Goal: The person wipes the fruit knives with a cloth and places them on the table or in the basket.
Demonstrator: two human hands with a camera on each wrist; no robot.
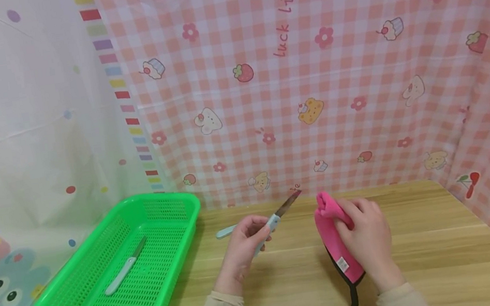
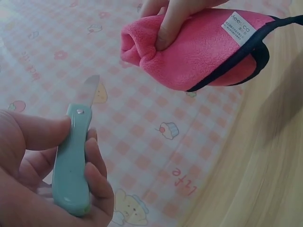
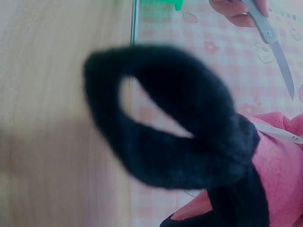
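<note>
My left hand grips a small knife by its pale blue-green handle, thumb along the side. Its bare blade points up and to the right. In my right hand is a folded pink cloth with dark edging and a white label, pinched near its top. A black loop hangs from the cloth and fills much of the right wrist view. The blade and the cloth are apart, with the cloth to the right.
A green plastic basket stands at the left of the wooden table, with another knife lying open inside. Behind my left hand, a pale blue handle lies on the table. A pink checked curtain hangs at the back.
</note>
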